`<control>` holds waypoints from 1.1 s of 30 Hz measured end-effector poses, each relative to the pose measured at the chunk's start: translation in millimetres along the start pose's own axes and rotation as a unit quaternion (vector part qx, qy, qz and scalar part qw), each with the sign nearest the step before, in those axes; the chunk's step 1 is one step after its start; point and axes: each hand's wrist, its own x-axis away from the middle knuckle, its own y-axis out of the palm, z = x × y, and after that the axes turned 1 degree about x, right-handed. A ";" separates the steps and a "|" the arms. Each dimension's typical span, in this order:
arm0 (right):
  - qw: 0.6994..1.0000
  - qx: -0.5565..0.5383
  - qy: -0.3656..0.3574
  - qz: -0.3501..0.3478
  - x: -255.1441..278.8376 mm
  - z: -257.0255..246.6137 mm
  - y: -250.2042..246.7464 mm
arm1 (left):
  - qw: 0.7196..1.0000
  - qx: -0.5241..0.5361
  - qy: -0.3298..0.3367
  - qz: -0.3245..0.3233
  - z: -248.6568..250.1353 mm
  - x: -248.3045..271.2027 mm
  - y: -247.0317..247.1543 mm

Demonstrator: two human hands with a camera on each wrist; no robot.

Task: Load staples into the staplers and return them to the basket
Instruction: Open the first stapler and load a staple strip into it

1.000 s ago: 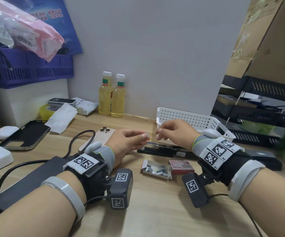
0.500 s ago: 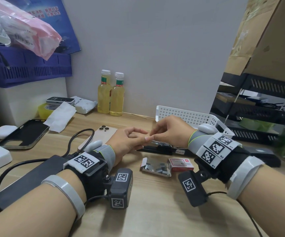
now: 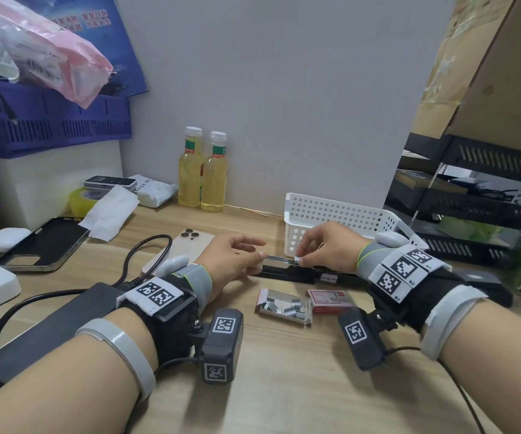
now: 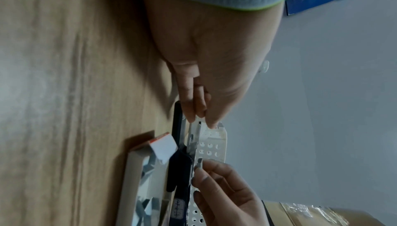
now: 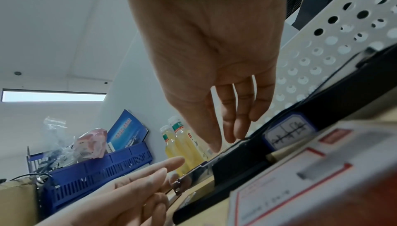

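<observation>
A black stapler (image 3: 296, 274) lies opened flat on the wooden table, its metal magazine rail (image 3: 276, 259) facing up. My left hand (image 3: 257, 260) pinches the rail's front tip; the left wrist view shows the fingers (image 4: 190, 109) on either side of it. My right hand (image 3: 298, 259) pinches a short staple strip (image 4: 198, 163) and holds it down on the rail. The white perforated basket (image 3: 331, 214) stands just behind the stapler. An open tray of staple strips (image 3: 284, 306) and its red box (image 3: 329, 298) lie in front.
Behind the left hand lie a phone (image 3: 190, 245), a black cable (image 3: 146, 245) and a long black power brick (image 3: 56, 327). Two yellow bottles (image 3: 203, 173) stand by the wall. Black shelving (image 3: 472, 198) stands at the right.
Both hands were raised with fingertips meeting above the stapler; they have dropped to it. The left now grips the rail's tip and the right holds the strip on the rail.
</observation>
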 end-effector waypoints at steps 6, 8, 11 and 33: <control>1.000 0.000 0.011 -0.001 0.1 2.8 3.6 | 0.996 -0.086 -0.032 -0.006 -2.0 -4.1 2.8; 1.000 -0.002 0.011 -0.001 0.5 2.5 3.5 | 0.996 -0.087 -0.035 -0.002 -1.9 -4.1 3.2; 1.000 -0.004 0.012 -0.001 -0.2 1.8 4.0 | 0.996 -0.083 -0.037 0.000 -2.3 -4.1 3.1; 0.965 0.201 0.109 -0.127 13.1 29.8 -20.2 | 0.988 -0.144 -0.031 0.047 -2.2 -6.0 -0.3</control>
